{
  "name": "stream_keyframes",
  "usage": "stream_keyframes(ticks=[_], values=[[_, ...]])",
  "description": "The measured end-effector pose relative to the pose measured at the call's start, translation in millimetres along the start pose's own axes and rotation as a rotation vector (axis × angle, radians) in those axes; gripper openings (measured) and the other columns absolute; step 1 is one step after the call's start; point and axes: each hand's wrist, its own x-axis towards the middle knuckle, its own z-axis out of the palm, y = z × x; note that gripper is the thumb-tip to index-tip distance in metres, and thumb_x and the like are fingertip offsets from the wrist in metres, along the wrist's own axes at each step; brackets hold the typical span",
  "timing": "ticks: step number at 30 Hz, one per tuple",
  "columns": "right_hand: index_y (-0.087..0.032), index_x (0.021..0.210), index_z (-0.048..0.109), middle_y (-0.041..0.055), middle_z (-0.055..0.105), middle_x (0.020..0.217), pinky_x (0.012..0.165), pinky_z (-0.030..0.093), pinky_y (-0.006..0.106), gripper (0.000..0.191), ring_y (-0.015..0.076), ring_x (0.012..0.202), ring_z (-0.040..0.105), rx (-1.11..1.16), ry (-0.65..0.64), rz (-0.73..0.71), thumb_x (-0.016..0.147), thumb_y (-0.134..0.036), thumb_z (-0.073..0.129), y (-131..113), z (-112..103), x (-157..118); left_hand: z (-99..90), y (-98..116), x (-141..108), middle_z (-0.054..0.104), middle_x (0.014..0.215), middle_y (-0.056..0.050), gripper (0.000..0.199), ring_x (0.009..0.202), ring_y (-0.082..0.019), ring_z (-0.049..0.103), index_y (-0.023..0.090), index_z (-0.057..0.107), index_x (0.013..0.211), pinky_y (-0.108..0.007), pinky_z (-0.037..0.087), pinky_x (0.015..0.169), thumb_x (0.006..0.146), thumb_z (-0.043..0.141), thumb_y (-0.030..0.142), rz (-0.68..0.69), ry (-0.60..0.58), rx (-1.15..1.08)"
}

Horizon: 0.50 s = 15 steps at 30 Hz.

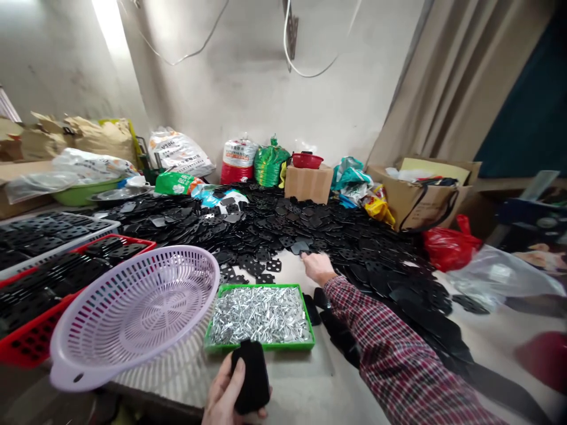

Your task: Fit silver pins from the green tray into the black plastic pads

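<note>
My left hand [228, 386] is closed around a black rectangular plate [250, 378] with rounded corners and a small tab at its top. It holds this in front of a green-rimmed tray [261, 347] full of small silver metal pins [261, 313]. Beyond the tray, my right hand [318, 267] reaches to the near edge of a wide heap of flat black plates [274, 218]. Its fingers are drawn together, with the tips against a greyish-black plate [302, 247]. Whether they grip that plate is hidden. Several plates in the heap have punched holes.
A lilac plastic colander [172, 301] stands left of the tray, overlapping a red basket [33, 339] of black plates. A cardboard box [309, 183] carries a red bowl [307, 160] behind the heap. At the right are a red plastic bag [452, 245] and a clear bag [500, 274].
</note>
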Motion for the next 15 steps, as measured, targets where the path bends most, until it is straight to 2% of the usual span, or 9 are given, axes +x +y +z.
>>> stream_keyframes(ticks=[3, 6, 8, 10, 11, 13, 15], values=[[-0.014, 0.115, 0.063, 0.0110, 0.066, 0.111, 0.087, 0.052, 0.038, 0.024, 0.0225, 0.099, 0.064, 0.174, 0.065, 0.001, 0.095, -0.023, 0.054, 1, -21, -14, 6.4, 9, -3, 0.073, 0.100, -0.011, 0.062, 0.072, -0.028, 0.071, 0.016, 0.055, 0.119, -0.036, 0.056, 0.050, 0.066, 0.083, 0.034, 0.100, 0.000, -0.080], [-0.014, 0.128, 0.058, 0.0095, 0.072, 0.100, 0.075, 0.054, 0.028, 0.037, 0.0181, 0.084, 0.068, 0.384, 0.081, -0.065, 0.095, -0.016, 0.040, -14, -28, -52, 18.9, 19, -8, 0.066, 0.119, -0.014, 0.053, 0.087, -0.028, 0.070, 0.017, 0.057, 0.121, -0.039, 0.061, 0.062, 0.074, 0.076, 0.032, 0.189, 0.030, -0.101], [-0.014, 0.133, 0.053, 0.0062, 0.072, 0.093, 0.069, 0.055, 0.027, 0.041, 0.0164, 0.074, 0.068, 0.556, 0.072, -0.140, 0.096, -0.025, 0.039, -31, -23, -89, 27.1, 23, -8, 0.061, 0.127, -0.016, 0.052, 0.093, -0.028, 0.069, 0.018, 0.055, 0.125, -0.039, 0.061, 0.065, 0.078, 0.073, 0.032, 0.201, 0.029, -0.117], [-0.013, 0.128, 0.057, 0.0061, 0.071, 0.086, 0.066, 0.055, 0.030, 0.044, 0.0182, 0.070, 0.066, 1.026, 0.048, -0.245, 0.091, -0.034, 0.050, -49, -11, -127, 33.2, 22, -8, 0.059, 0.131, -0.017, 0.054, 0.094, -0.028, 0.068, 0.018, 0.052, 0.129, -0.038, 0.061, 0.065, 0.081, 0.070, 0.034, 0.196, 0.002, -0.119], [-0.014, 0.126, 0.059, 0.0051, 0.070, 0.082, 0.066, 0.055, 0.031, 0.043, 0.0188, 0.070, 0.065, 1.127, 0.038, -0.262, 0.089, -0.035, 0.053, -57, -5, -144, 35.1, 21, -8, 0.059, 0.131, -0.017, 0.054, 0.094, -0.028, 0.068, 0.018, 0.051, 0.130, -0.037, 0.061, 0.065, 0.082, 0.069, 0.035, 0.192, -0.006, -0.115], [-0.017, 0.123, 0.063, 0.0037, 0.068, 0.076, 0.066, 0.054, 0.031, 0.039, 0.0195, 0.070, 0.064, 1.153, 0.075, -0.267, 0.089, -0.035, 0.053, -70, 8, -172, 36.9, 16, -10, 0.062, 0.127, -0.017, 0.055, 0.097, -0.028, 0.068, 0.018, 0.048, 0.131, -0.034, 0.061, 0.067, 0.083, 0.068, 0.036, 0.176, 0.003, -0.111], [-0.019, 0.123, 0.063, 0.0052, 0.069, 0.079, 0.069, 0.053, 0.032, 0.037, 0.0204, 0.071, 0.064, 1.008, 0.155, -0.278, 0.091, -0.032, 0.050, -78, 17, -189, 36.6, 12, -14, 0.064, 0.125, -0.015, 0.054, 0.101, -0.027, 0.068, 0.020, 0.050, 0.130, -0.031, 0.060, 0.070, 0.081, 0.070, 0.034, 0.173, 0.026, -0.110]])
